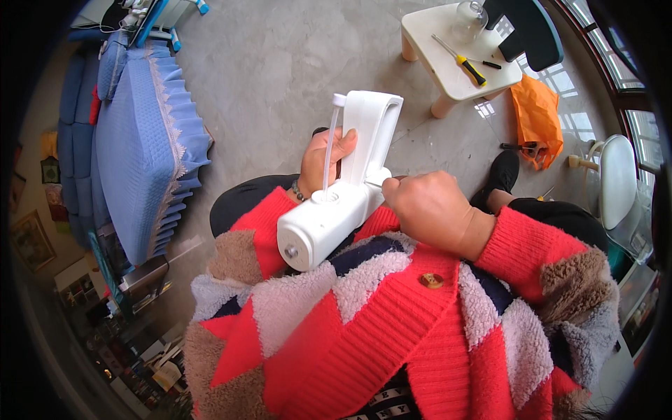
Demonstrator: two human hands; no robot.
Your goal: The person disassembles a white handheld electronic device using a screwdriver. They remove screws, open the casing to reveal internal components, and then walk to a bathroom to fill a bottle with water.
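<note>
- The left hand (320, 159) is gripping the white device (318, 227) by its handle (360, 129), the thumb pressing on the near face while the other fingers are mostly hiding behind.
- The right hand (435, 210) is curling closed, thumb and forefinger pinching a thin piece (376, 183) at the device's side — the fist is covering most of it, so I can't tell its kind.
- The device is tilting above the person's lap, its rounded body pointing toward the lower left.
- A clear tube (330, 150) is standing in the body's round opening, beside the handle — a white cap (339, 100) is topping it.
- Farther off, a white table (424, 33) is holding a yellow-and-black screwdriver (470, 68), a black stick (490, 64) and a clear dome (469, 22).
- An orange bag (536, 115) is slumping on the floor near the table.
</note>
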